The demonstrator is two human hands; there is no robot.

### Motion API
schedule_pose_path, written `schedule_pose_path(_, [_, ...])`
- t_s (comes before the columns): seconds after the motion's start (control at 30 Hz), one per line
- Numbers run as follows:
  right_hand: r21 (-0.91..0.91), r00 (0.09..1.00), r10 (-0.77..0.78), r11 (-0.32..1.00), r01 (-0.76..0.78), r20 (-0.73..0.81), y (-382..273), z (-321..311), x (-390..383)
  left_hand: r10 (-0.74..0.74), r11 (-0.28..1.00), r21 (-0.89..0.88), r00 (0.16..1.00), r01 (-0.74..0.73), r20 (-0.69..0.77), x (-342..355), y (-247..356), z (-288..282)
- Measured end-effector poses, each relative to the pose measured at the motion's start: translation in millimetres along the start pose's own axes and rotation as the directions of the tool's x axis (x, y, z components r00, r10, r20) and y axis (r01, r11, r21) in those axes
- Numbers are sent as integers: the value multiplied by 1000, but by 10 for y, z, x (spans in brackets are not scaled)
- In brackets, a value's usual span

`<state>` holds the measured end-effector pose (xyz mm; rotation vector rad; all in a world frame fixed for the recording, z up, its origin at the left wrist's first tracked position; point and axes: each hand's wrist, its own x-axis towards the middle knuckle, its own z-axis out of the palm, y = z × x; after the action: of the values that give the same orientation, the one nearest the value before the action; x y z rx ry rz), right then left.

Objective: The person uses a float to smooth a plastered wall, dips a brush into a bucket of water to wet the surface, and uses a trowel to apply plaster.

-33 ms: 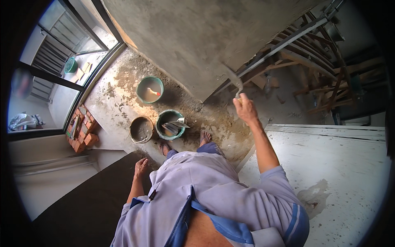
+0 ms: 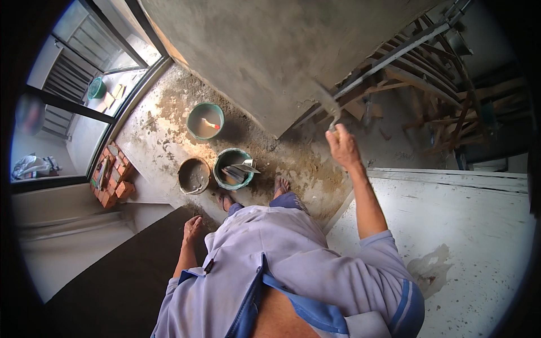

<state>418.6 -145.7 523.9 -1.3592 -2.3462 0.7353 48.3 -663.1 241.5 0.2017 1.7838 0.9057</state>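
Note:
My right hand (image 2: 344, 147) is closed round the handle of a trowel (image 2: 326, 98). Its slightly blurred blade points up and left, by the edge of the grey plastered wall (image 2: 253, 62). On the left, my left hand (image 2: 192, 228) hangs low beside my body with its fingers curled in and nothing visible in them. Between my feet and the wall, a green bucket (image 2: 218, 181) holds metal-bladed tools (image 2: 241, 169). Next to it is a brownish bucket (image 2: 194, 191) with grey mix inside. Farther off, another green bucket (image 2: 189, 128) contains murky liquid and a brush with a red-tipped handle (image 2: 211, 124).
Red bricks (image 2: 118, 174) are stacked at the left, under a dark-framed window (image 2: 67, 107). A metal rail (image 2: 389, 53) and timber pieces (image 2: 451, 129) lie beyond the wall's right edge. A spattered white surface (image 2: 473, 225) is on my right; a dark panel (image 2: 124, 270) is at lower left.
My right hand and the trowel have shifted slightly right and down, away from the wall's edge. The left hand and buckets stay put.

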Motion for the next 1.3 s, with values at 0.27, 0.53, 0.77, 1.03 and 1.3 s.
schedule_pose_path(0.27, [144, 996, 37, 988, -48, 79, -459, -334, -231, -112, 992, 54, 992, 116, -63, -229, 64, -25])
schedule_pose_path(0.53, [-56, 985, 108, 993, -101, 135, 1001, 1286, -74, 18, 931, 329, 919, -159, 395, -911, 1327, 892])
schedule_pose_path(0.77, [82, 1000, -17, 997, 15, 23, 557, 299, -88, -115, 866, 488, 908, -107, 402, -674, 923, 875])
schedule_pose_path(1.03, [184, 958, -221, 949, 255, -184, -478, -1015, -211, -146, 832, 544, 901, -112, 408, -563, 1154, 1063])
schedule_pose_path(1.3, [162, 993, -119, 980, 113, 26, 27, -190, -29, -103, 821, 541, 884, -183, 455, -369, 1351, 1432])
